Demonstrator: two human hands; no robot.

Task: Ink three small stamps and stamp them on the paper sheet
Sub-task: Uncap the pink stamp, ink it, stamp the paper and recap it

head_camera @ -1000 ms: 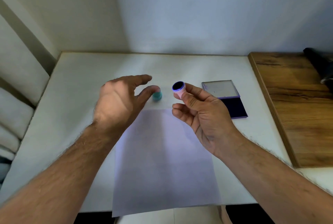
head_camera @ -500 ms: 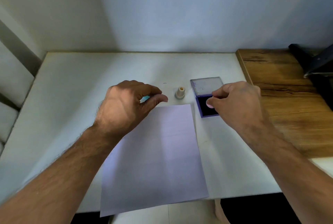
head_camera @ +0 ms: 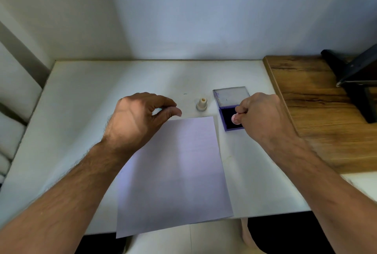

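White table (head_camera: 85,98) carries everything. Over its middle the left hand (head_camera: 138,119) hovers, fingers curled, thumb near forefinger; whether they pinch anything cannot be told. Paper (head_camera: 175,172) reaches the near edge. Behind it stands a cream stamp (head_camera: 202,104). Rightward, the right hand (head_camera: 263,114) pinches a pink stamp (head_camera: 234,119) on the ink pad (head_camera: 228,119).

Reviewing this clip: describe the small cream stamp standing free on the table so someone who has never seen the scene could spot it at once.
On the white table, look just beyond the top right corner of the paper sheet, left of the open purple ink pad. The cream stamp stands there upright on a wider round base, with a narrower knob on top. Unlike the stamp the right hand presses on the pad, no hand touches it.
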